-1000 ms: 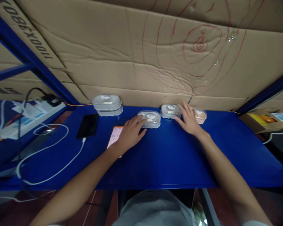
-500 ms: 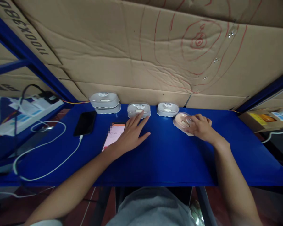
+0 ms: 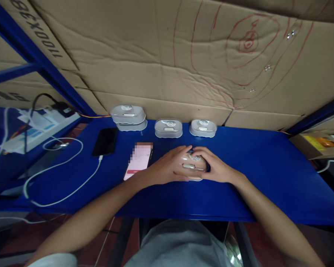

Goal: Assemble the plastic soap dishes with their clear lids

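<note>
A beige oval case point(image 3: 193, 166) with a clear cover and a round sticker sits between my two hands, low over the blue table. My left hand point(image 3: 172, 165) wraps its left side. My right hand point(image 3: 215, 166) grips its right side, thumb and fingers curved around it. Farther back stand a grey case point(image 3: 168, 128) and another grey case point(image 3: 203, 128), side by side. Two stacked grey cases point(image 3: 128, 118) are at the left. The underside of the beige case is hidden.
A phone with a lit screen point(image 3: 139, 159) lies beside my left forearm. A dark phone point(image 3: 105, 141) with a white cable is farther left, near a power strip point(image 3: 41, 131). Cardboard point(image 3: 144, 74) rises behind the blue table point(image 3: 267, 174). An open box point(image 3: 317, 146) is at the right.
My right hand and the beige case have moved left to the middle. My left hand has left the middle grey case and closed on the beige one. The view has shifted slightly.
</note>
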### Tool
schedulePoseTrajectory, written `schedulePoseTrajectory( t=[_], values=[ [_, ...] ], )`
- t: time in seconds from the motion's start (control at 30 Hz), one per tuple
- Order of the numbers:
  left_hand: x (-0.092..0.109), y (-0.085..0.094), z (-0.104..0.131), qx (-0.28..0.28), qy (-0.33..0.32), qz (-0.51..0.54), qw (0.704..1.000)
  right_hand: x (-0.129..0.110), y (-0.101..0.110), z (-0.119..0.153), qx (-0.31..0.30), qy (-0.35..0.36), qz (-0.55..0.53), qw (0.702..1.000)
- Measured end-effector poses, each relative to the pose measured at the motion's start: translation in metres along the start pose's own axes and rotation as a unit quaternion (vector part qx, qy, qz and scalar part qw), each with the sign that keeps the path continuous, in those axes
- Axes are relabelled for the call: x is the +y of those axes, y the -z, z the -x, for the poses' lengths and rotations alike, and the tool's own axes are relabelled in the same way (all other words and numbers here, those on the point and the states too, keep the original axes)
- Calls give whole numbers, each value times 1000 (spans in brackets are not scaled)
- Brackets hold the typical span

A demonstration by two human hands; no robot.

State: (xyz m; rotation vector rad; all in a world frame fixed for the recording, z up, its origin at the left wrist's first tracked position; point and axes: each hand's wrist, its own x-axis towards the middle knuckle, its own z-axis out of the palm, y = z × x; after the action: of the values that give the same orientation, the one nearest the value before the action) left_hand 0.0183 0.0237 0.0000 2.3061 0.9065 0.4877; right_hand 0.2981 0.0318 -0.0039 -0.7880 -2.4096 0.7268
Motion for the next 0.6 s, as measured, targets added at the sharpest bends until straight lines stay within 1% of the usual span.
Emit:
schedulePoseTrajectory(
  t=[0.1, 0.17, 0.23, 0.33, 0.43, 0.5, 0.53, 0.6],
  values=[
    [2, 2, 1, -2, 29, 4, 1000, 3, 1, -1, 10, -12, 4, 1000],
    [4, 4, 3, 1, 39, -5, 999, 6, 10, 1, 26, -20, 32, 999],
    [7, 6, 4, -2, 35, -20, 999, 14, 22, 6, 46, -34, 74, 996],
    [9, 7, 4, -25, 22, -34, 999, 33, 39, 16, 69, -89, 132, 985],
    [9, 6, 3, -35, 17, -41, 998, 49, 46, 25, 66, -148, 170, 972],
    [8, 5, 2, -29, 17, -41, 999, 49, 45, 26, 62, -163, 194, 965],
    [8, 5, 1, -24, 16, -38, 999, 45, 44, 24, 63, -159, 205, 964],
    [8, 5, 0, -9, 10, -27, 1000, 31, 39, 19, 64, -127, 215, 966]
  ],
)
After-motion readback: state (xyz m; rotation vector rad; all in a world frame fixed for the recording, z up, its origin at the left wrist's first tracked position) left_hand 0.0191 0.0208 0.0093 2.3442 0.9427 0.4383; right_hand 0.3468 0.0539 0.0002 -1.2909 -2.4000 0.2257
